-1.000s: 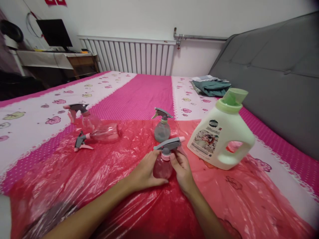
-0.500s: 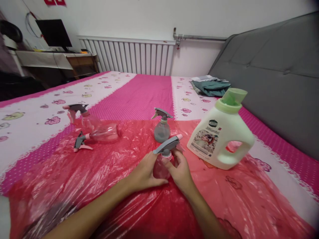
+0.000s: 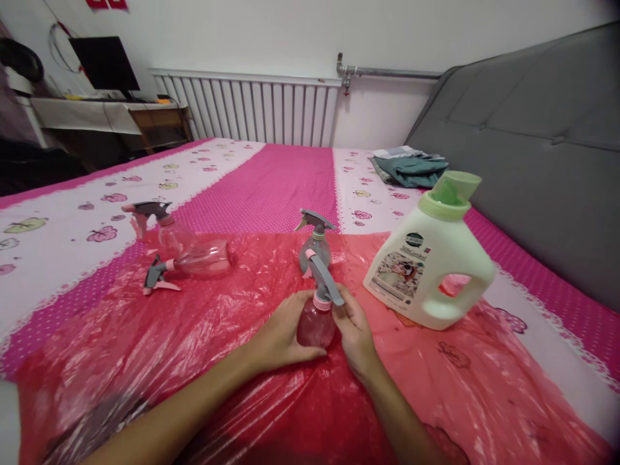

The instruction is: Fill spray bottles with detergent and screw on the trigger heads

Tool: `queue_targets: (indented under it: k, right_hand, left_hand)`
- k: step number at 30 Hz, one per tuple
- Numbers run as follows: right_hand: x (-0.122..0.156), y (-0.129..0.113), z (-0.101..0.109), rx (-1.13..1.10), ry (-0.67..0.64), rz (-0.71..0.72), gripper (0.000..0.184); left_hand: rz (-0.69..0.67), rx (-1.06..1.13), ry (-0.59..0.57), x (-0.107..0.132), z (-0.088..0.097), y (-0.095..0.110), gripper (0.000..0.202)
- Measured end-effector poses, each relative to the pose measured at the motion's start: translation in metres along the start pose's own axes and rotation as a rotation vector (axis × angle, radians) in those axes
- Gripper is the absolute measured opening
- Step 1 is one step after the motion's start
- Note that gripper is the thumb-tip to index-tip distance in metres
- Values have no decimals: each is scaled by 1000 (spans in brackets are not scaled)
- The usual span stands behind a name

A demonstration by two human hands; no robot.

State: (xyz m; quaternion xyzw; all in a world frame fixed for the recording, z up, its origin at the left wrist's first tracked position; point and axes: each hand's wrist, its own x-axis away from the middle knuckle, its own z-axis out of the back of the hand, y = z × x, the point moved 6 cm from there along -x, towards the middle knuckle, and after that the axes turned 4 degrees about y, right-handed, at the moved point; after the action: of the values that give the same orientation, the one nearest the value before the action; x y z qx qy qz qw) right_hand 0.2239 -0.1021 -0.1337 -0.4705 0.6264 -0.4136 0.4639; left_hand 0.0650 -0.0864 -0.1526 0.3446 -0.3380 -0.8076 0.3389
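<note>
A small clear pink spray bottle [image 3: 316,326] stands upright on the red plastic sheet [image 3: 232,349] in front of me. My left hand [image 3: 283,332] is wrapped round its body. My right hand [image 3: 354,330] pinches the pink collar under the grey trigger head [image 3: 323,279], whose nozzle points away from me. Just behind stands a second spray bottle [image 3: 314,245] with a grey head. A white and green detergent jug [image 3: 431,255] stands to the right, close to my right hand.
Two more spray bottles at the left: one upright [image 3: 162,226], one lying on its side [image 3: 194,261]. Folded clothes [image 3: 409,168] lie at the far right of the pink bedsheet [image 3: 276,187]. A grey headboard [image 3: 533,148] runs along the right; a radiator [image 3: 252,110] is behind.
The grey trigger head has turned on the bottle: its nozzle pointed right before and now points away from me. My right hand's fingers shifted at the collar. My left hand stayed put.
</note>
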Motion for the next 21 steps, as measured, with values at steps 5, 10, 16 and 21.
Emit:
queue_targets:
  k: [5,10,16,21]
  right_hand:
    - [2,-3,-1,-51,-12,5,63]
    - [3,-5,-2,-35,-46,3,57]
    - [4,-1,5,46,-34,15,57]
    - [3,0,10,136,-24,37,58]
  left_hand:
    - [-26,-8,-6,0,1,2,103]
    - [1,6,-11,0,0,0,99]
    - [-30,-5,8,0,0,0,104]
    - [-29,-5,-4,0,0,2,96]
